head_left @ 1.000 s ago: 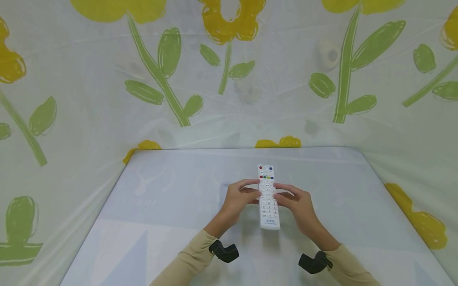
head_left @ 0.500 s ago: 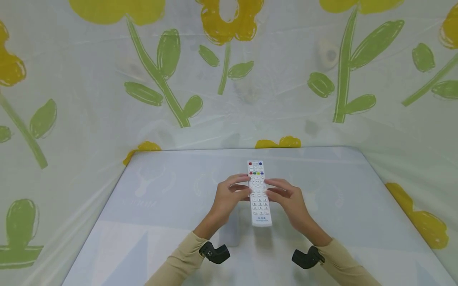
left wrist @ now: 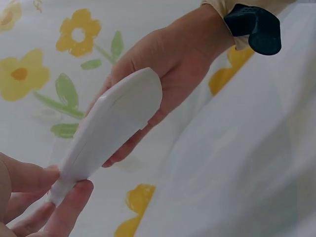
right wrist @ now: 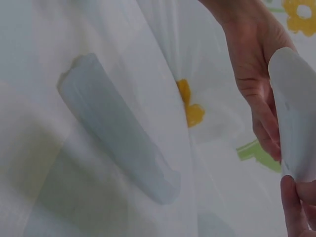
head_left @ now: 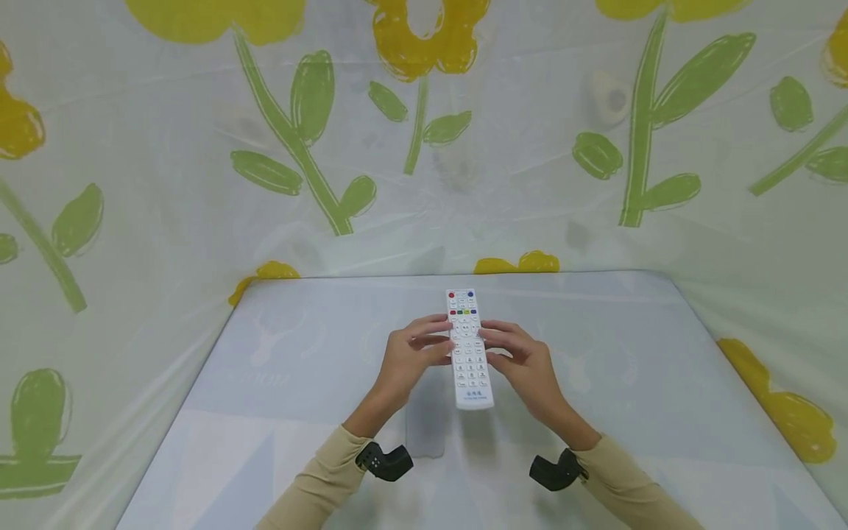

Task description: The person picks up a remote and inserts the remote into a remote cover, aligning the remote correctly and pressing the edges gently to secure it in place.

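Note:
A white remote control [head_left: 470, 361] with rows of buttons is held above the table, its button side up and its coloured buttons at the far end. My left hand [head_left: 407, 361] grips its left edge between thumb and fingers. On the opposite edge, my right hand [head_left: 530, 364] pinches it with thumb and fingertips. The left wrist view shows the smooth white underside of the remote. Beneath it, to the left, a long translucent sleeve-like piece [right wrist: 118, 128] lies on the table; the left hand covers part of it in the head view.
The pale table [head_left: 596, 353] ends at a flower-printed cloth [head_left: 517, 184] behind and at both sides. Dark wrist cameras sit on the left [head_left: 384, 462] and right [head_left: 558, 470] sleeves.
Both hands have moved left and slightly farther from me, carrying the remote control along. More of the translucent piece on the table now shows beside the left forearm.

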Demonstrator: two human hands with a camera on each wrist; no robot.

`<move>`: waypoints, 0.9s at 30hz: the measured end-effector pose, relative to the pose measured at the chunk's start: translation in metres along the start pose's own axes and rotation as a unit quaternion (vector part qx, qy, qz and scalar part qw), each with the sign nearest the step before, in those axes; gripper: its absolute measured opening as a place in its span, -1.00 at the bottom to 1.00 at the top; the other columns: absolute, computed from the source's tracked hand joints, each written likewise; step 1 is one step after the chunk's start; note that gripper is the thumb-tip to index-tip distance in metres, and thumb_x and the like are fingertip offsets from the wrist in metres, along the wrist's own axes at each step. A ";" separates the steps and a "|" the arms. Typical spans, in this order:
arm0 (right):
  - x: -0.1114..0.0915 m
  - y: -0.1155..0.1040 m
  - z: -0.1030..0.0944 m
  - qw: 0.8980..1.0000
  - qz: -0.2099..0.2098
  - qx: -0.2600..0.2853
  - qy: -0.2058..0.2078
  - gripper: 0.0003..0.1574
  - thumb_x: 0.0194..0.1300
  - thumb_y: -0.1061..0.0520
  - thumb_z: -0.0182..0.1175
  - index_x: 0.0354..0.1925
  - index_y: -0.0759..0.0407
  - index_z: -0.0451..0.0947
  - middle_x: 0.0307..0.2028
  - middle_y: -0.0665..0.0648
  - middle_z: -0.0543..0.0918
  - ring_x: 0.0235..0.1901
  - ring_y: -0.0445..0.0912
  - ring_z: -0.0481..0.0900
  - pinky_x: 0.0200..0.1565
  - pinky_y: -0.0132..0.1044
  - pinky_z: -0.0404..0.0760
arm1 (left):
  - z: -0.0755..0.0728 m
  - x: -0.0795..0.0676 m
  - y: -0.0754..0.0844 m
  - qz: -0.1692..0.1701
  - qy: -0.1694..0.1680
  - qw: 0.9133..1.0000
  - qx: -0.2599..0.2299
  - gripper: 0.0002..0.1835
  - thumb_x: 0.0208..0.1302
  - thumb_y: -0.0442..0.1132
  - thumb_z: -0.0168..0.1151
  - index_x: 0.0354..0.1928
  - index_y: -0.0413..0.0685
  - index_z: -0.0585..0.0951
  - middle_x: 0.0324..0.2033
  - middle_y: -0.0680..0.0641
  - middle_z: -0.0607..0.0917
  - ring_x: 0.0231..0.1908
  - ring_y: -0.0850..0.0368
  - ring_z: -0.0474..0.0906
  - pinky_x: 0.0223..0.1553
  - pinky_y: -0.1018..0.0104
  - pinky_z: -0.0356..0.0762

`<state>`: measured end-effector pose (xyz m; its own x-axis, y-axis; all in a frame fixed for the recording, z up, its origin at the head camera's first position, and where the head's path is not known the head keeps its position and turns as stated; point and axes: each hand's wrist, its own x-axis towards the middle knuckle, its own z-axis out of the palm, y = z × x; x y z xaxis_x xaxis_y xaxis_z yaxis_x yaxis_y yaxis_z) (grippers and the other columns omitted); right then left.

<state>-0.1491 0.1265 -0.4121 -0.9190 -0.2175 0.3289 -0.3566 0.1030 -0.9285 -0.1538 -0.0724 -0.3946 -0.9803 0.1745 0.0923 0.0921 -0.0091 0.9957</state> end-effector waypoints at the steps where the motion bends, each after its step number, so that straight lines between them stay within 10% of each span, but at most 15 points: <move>1: 0.001 -0.001 0.000 1.000 -0.005 -0.003 0.000 -0.61 0.14 0.26 0.15 -0.01 0.15 0.50 0.06 0.09 0.42 -0.08 -0.04 0.48 -0.11 -0.31 0.50 | 0.000 0.000 0.001 0.000 0.000 1.000 0.003 -0.63 0.07 -0.22 0.25 -0.03 -0.07 0.55 0.08 0.04 0.43 -0.09 0.01 0.49 -0.28 0.23 0.57; 27: 0.019 -0.028 0.023 0.995 -0.086 -0.053 0.019 -0.58 0.06 0.36 0.19 -0.04 0.31 0.47 0.10 0.20 0.39 0.03 -0.03 0.41 -0.18 -0.12 0.55 | -0.015 -0.001 0.020 0.017 0.025 0.995 0.092 -0.60 -0.02 -0.33 0.31 -0.07 0.08 0.58 0.05 0.15 0.46 0.00 0.20 0.42 -0.06 0.15 0.45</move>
<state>-0.1529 0.0976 -0.3836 -0.8479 -0.2045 0.4892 -0.5228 0.1689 -0.8356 -0.1531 -0.0879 -0.3751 -0.9833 0.1272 0.1302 0.1507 0.1676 0.9743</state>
